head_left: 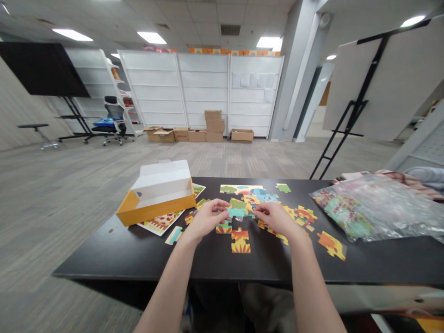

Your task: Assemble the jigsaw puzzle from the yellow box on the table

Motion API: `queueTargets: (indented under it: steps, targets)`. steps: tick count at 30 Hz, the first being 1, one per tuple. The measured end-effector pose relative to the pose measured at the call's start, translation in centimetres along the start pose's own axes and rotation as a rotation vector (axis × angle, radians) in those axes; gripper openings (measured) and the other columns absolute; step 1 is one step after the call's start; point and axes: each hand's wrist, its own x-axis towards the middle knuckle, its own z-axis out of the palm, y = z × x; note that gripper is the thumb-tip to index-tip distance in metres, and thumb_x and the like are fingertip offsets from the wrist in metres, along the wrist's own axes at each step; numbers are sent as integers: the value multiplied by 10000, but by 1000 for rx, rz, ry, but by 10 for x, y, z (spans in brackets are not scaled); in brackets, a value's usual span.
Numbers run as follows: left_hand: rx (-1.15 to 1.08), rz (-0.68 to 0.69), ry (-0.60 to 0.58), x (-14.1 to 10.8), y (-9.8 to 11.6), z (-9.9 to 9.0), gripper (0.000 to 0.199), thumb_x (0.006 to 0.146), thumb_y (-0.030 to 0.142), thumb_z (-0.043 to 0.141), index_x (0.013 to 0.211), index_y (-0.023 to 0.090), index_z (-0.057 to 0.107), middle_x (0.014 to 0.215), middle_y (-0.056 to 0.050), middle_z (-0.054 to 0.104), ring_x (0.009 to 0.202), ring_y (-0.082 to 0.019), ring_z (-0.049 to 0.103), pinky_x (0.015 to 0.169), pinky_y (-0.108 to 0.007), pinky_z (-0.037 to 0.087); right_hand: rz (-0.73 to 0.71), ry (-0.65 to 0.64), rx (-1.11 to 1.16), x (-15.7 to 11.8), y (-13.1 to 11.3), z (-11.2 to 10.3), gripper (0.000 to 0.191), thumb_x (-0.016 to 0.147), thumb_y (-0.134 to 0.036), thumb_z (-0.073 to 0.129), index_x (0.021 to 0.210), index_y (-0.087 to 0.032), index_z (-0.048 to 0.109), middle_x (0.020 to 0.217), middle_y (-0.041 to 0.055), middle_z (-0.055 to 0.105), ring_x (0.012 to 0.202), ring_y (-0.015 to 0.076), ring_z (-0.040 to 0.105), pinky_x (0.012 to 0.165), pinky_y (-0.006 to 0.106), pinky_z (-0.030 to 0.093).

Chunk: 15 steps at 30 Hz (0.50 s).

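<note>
A person's left hand (pixel 207 218) and right hand (pixel 274 219) hovered low over a cluster of teal, green and orange jigsaw pieces (pixel 237 209) near the middle of a black table (pixel 104 261), the fingers (pixel 215 208) of both lightly curved, neither clenched nor spread flat. Whether either hand was pinching a piece could not be told from the head-worn view. A piece printed with an orange-and-yellow sunburst (pixel 240 242) lay just below the cluster, between the wrists, and a lone orange-and-yellow piece (pixel 332 245) sat well out to the right. A joined row of pieces (pixel 241 189) ran along the far side. The pieces looked like thin, stiff, lightweight card, likely to slide on the smooth tabletop and best taken by their edges or knobs with the fingertips. To the left, an open yellow-and-white cardboard box (pixel 156 196) rested partly on a printed picture sheet (pixel 161 223). A crumpled clear plastic bag (pixel 367 208) with printed contents lay at the right end of the table. Cardboard cartons (pixel 215 127) were stacked against white shelving (pixel 204 88) across the grey-carpeted room behind
</note>
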Motion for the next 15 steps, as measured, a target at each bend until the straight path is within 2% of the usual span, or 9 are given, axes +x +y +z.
queueTargets:
  steps: [5,10,15]
  targets:
    - [17,39,123,3,-5,-9,388,727,402,800,993,166,645,921,-49,704,800,-213,753,728,-336,600,-14,-121,14,-8,11,0,144,820,-263,622,807,-208,755,776,26,736,689,175,638,661,284,466]
    - [59,109,224,6,-9,-11,440,728,512,774,972,172,641,891,-55,723,794,-220,747,715,-360,619,99,-110,56,-22,16,-9,102,752,-217,652,791,-216,746,709,26,727,621,164,627,589,268,472]
    - [62,123,211,10,-11,-6,406,717,502,778,923,173,657,830,-54,737,780,-221,740,730,-374,625,211,-81,42,-33,31,-28,51,672,-218,695,699,-218,739,613,22,693,558,160,600,482,243,427]
